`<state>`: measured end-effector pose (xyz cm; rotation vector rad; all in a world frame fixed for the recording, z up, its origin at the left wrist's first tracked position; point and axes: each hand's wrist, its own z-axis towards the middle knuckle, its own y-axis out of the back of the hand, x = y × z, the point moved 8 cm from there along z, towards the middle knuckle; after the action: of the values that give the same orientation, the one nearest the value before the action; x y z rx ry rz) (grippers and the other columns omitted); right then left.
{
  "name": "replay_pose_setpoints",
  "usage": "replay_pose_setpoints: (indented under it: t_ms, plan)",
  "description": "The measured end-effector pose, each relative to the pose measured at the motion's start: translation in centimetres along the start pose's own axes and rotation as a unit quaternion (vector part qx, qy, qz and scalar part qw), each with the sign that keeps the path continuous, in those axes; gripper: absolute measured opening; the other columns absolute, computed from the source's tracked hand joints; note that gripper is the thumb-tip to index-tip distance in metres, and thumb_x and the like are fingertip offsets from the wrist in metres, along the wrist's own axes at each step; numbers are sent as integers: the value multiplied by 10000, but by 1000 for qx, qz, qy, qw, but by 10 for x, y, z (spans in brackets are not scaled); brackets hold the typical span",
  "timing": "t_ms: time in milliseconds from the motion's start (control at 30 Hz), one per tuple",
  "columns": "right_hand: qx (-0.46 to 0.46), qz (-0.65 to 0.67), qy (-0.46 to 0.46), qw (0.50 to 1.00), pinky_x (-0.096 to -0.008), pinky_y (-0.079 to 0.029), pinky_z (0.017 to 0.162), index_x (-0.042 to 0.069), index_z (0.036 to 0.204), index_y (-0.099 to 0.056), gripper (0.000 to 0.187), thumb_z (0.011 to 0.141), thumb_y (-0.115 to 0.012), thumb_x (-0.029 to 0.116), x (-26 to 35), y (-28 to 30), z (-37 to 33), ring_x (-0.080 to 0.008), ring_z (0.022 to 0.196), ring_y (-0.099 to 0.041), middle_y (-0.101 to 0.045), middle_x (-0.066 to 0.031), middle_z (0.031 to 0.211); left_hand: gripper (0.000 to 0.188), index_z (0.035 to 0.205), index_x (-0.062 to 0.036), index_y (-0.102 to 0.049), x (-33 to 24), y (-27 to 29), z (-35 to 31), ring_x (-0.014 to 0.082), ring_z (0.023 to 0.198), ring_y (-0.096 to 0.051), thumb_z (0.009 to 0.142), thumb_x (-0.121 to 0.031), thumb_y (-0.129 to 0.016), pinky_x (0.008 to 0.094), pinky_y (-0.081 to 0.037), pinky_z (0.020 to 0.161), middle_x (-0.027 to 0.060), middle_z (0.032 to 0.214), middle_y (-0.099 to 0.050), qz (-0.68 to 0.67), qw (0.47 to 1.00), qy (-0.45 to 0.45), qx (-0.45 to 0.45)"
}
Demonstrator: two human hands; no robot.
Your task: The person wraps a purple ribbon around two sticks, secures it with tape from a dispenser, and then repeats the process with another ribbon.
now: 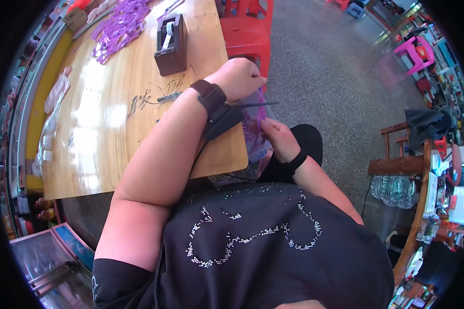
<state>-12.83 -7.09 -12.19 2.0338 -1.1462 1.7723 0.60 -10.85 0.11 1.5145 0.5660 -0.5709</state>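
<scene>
A narrow purple ribbon [262,107] runs between my two hands, just past the table's right edge. Its upper end is gripped in the closed fingers of my left hand [239,77]. Lower down, the fingers and thumb of my right hand [281,138] pinch it. Beside the ribbon, a black corded tool [224,123] resembling a soldering iron rests at the table edge, its thin rod [260,104] reaching out across the ribbon. Whether rod and ribbon touch, I cannot tell. Below the rod, more purple ribbon [251,133] hangs by the table edge, partly hidden by my right hand.
On the wooden table [113,134] stand a black tape dispenser [171,46] and, farther back, a heap of purple ribbons [119,28]. Red plastic chairs [247,36] stand beyond the right edge. A wooden chair [402,154] and a large clear bottle [393,190] are at the right.
</scene>
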Motion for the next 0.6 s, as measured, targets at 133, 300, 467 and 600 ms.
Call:
replay_pose_setpoints:
  t_ms: [133,300,467,600]
  plan:
    - [-130,-62,132,981,-215,-400,745,29,1031,-602,206,893,-527,163,27,24,8,-73,817,-521,-611,-3,898,284,815,-2,-650,-4,2,0,290,649,-602,836,-272,-566,363,-480,636,186,696,-608,24,999,-31,-14]
    - [-141,-37,209,967,-211,-403,775,28,1056,-597,208,858,-548,72,44,27,17,-59,862,-516,-602,-8,962,262,850,3,-654,-5,3,-2,319,700,-610,813,-249,-591,362,-490,671,190,754,-624,28,999,-24,-9]
    - [-77,62,193,976,-244,-394,857,3,1094,-581,250,850,-555,51,39,6,30,-107,970,-528,-599,-56,1065,255,864,-2,-657,-2,-1,1,319,732,-614,821,-241,-577,362,-493,691,187,785,-631,18,998,-48,-22]
    - [-56,85,188,977,-284,-357,939,-14,1122,-567,276,857,-562,64,34,6,36,-158,1081,-506,-570,-98,1159,254,880,-6,-659,-1,-3,3,328,743,-611,829,-235,-561,364,-494,704,188,805,-634,29,999,-34,-5]
